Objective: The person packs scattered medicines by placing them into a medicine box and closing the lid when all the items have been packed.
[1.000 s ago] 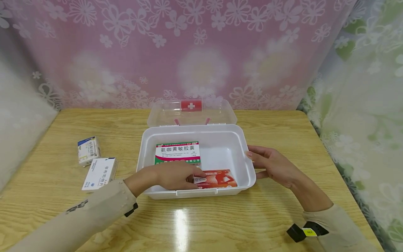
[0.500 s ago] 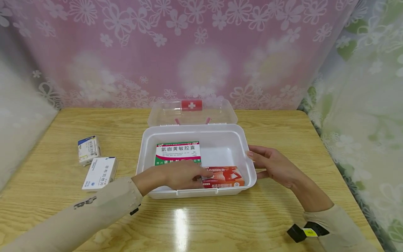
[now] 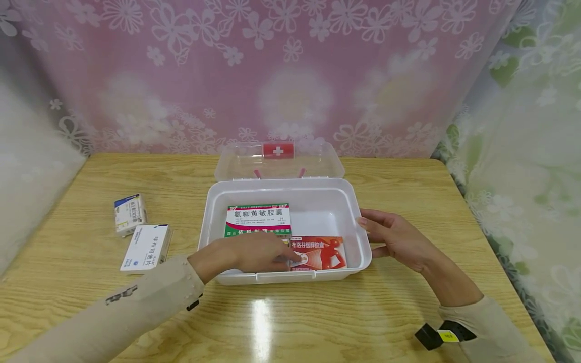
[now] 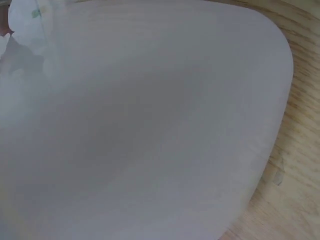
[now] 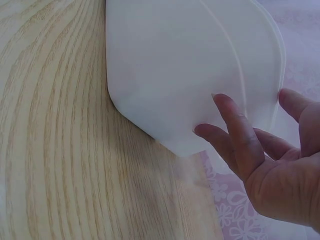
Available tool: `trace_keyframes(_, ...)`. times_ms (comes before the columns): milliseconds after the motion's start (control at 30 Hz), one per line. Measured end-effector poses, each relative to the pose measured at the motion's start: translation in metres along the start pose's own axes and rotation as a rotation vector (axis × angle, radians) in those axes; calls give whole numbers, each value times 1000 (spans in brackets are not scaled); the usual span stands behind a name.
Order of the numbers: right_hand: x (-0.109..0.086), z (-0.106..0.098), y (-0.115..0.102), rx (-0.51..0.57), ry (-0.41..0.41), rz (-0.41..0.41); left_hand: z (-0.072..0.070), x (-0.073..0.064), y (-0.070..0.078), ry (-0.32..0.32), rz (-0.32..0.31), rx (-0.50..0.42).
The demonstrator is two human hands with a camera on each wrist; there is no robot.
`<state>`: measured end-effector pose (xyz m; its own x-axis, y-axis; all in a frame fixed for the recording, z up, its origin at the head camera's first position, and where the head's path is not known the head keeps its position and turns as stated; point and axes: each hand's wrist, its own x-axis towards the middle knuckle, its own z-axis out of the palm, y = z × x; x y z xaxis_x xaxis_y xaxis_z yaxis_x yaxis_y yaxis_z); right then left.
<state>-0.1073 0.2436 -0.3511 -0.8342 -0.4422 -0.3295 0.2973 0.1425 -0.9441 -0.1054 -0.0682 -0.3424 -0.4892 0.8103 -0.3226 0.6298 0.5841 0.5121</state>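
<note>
An open white first-aid box [image 3: 322, 187] stands on the table. Inside lie a green-and-white medicine carton [image 3: 257, 217] at the back left and a red medicine carton [image 3: 323, 253] at the front right. Over the front wall reaches my left hand [image 3: 256, 253]; its extended index finger touches the red carton's left part. Its other fingers are mostly hidden, and the left wrist view shows only the white box wall [image 4: 150, 125]. My right hand [image 3: 399, 239] holds the box's right side, thumb at the rim and fingers along the outer wall, as the right wrist view [image 5: 280, 170] shows.
The transparent lid [image 3: 240, 161] with a red cross label [image 3: 278, 150] is folded back behind the box. Two more medicine cartons lie to the left: a small blue-and-white one [image 3: 130, 217] and a white one [image 3: 144, 248]. A floral curtain [image 3: 290, 75] hangs behind the wooden table [image 3: 404, 186].
The red carton has shifted right, then slightly back, and now lies straighter beside the green carton. My left hand went from gripping its left end to touching it with the index finger.
</note>
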Motion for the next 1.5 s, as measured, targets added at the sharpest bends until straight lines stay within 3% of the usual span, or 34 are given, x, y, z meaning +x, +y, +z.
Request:
trace_keyframes(133, 0, 1, 0, -7, 1, 1, -2, -4, -1, -2, -25, 8)
trace_keyframes(333, 1, 1, -1, -12, 5, 5, -7, -22, -5, 87, -47, 20)
trace_keyframes(433, 0, 1, -1, -11, 9, 8, -11, -36, -4, 194, -36, 51)
trace_keyframes(667, 0, 1, 0, -10, 9, 8, -19, -79, -4, 540, -15, 233)
trace_keyframes(900, -1, 2, 1, -11, 12, -1, -12, -117, -30, 827, -41, 235)
trace_keyframes(1000, -2, 1, 1, -8, 9, -10, -8, -129, -41, 901, -84, 240)
trace_keyframes(1100, -2, 1, 1, -11, 5, -10, -5, -140, -51, 937, -118, 270)
trace_keyframes(1233, -1, 2, 1, -10, 7, -6, -1, -152, -62, 934, -175, 281)
trace_keyframes(1400, -1, 2, 0, -5, 15, 1, 7, -165, -74, 871, -303, 243)
trace_keyframes(1500, -1, 2, 0, -6, 20, 3, 14, -172, -81, 799, -403, 211)
